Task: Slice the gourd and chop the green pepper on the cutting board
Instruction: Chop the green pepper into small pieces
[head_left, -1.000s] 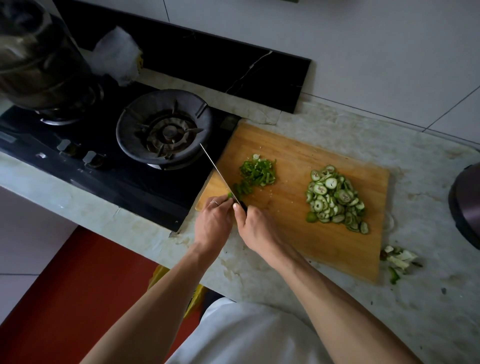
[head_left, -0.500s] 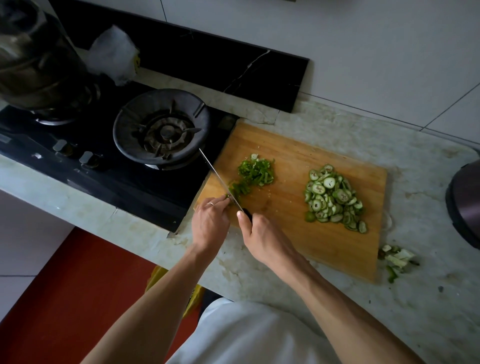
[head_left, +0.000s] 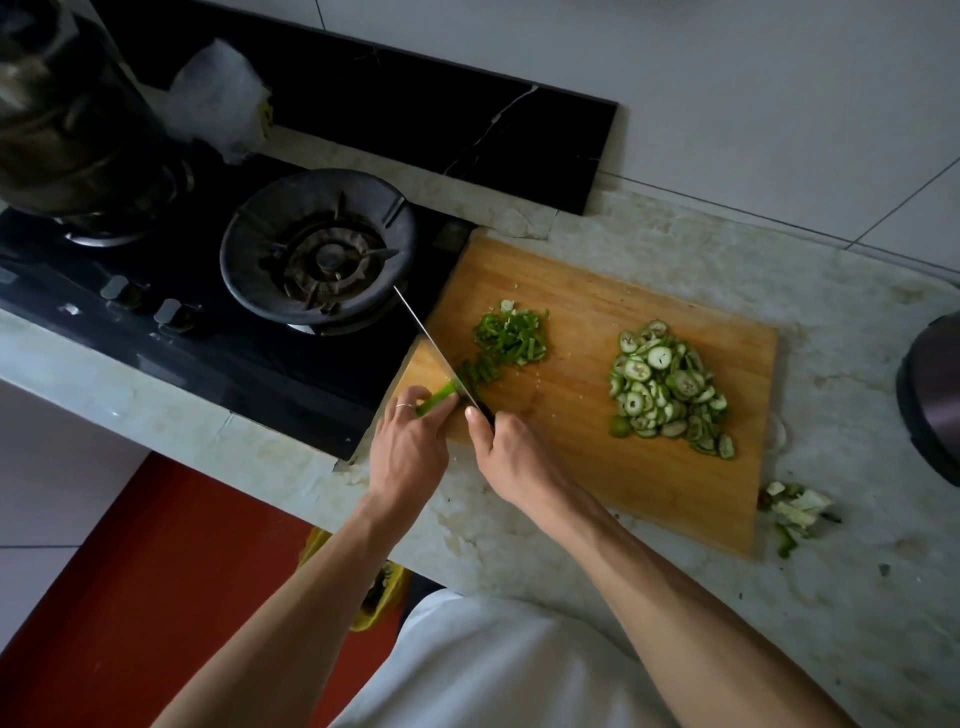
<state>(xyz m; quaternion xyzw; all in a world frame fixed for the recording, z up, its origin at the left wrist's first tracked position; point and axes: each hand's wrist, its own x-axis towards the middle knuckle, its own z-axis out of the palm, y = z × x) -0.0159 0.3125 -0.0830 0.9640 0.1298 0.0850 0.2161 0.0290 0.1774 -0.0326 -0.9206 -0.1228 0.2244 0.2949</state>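
Observation:
A wooden cutting board (head_left: 582, 457) lies on the marble counter. A heap of gourd slices (head_left: 667, 387) sits on its right half. Chopped green pepper (head_left: 511, 338) is piled at the upper left of the board. My left hand (head_left: 410, 447) holds a strip of green pepper (head_left: 436, 399) down at the board's left corner, fingers curled on it. My right hand (head_left: 511, 457) grips the handle of a knife (head_left: 434, 345), whose blade stands on the pepper right beside my left fingers and points toward the stove.
A black gas hob with an empty burner (head_left: 319, 249) lies just left of the board; a big pot (head_left: 67, 114) stands on the far burner. Vegetable scraps (head_left: 795, 506) lie on the counter right of the board. A dark round appliance (head_left: 935, 400) stands at the right edge.
The knife has gone on chopping, a little further along the pepper strip. A few more cut bits lie beside the blade. Both hands stay at the board's left corner.

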